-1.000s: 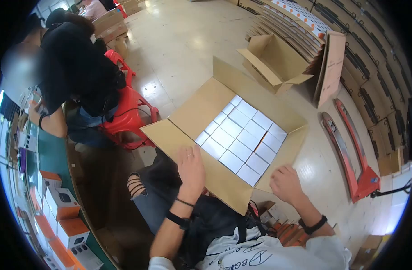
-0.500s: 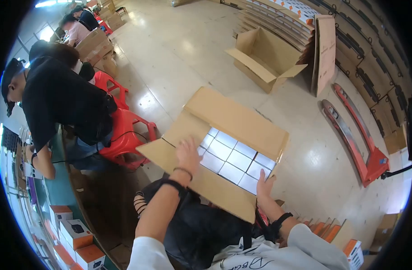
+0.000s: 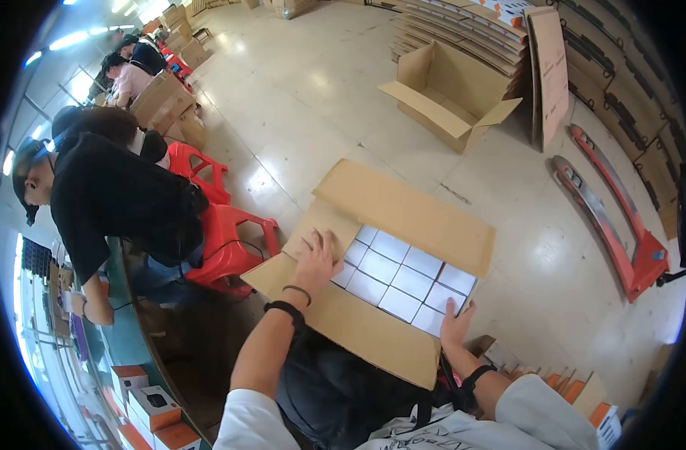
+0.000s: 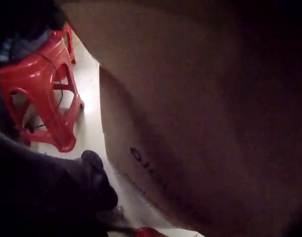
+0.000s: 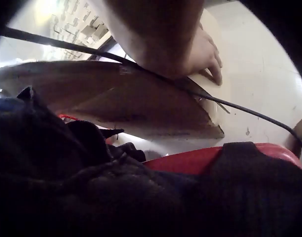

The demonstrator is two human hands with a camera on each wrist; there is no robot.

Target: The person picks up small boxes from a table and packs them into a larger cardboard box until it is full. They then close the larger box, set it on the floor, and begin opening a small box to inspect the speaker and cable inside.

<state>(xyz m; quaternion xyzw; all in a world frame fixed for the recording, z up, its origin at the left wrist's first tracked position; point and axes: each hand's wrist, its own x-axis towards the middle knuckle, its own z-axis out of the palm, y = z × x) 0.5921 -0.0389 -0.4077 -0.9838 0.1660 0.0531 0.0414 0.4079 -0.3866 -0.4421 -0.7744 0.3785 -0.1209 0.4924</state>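
Note:
A cardboard carton (image 3: 403, 214), packed with rows of small white boxes (image 3: 378, 267), stands in front of the person. Its far flap leans inward over part of the rows, and the near flap (image 3: 358, 330) slopes outward toward the person. With fingers spread, the left hand (image 3: 316, 259) presses on the inward-folded left flap (image 3: 329, 217). At the right edge, the right hand (image 3: 456, 327) grips the carton's side, thumb above the white boxes and fingers on the outside. The right wrist view shows that hand (image 5: 206, 55) from below, bent over the edge.
A person in black sits on a red stool (image 3: 234, 240) at a green-topped bench (image 3: 125, 292) on the left. Across the floor are an open carton (image 3: 433, 112), flattened cartons (image 3: 549, 82) and a red pallet jack (image 3: 613, 232). Orange-and-white boxes (image 3: 154, 409) sit on the bench.
The far and left flaps have folded inward, covering part of the white boxes. The left hand moved onto the left flap; the right hand came to the right edge. The head view shifted.

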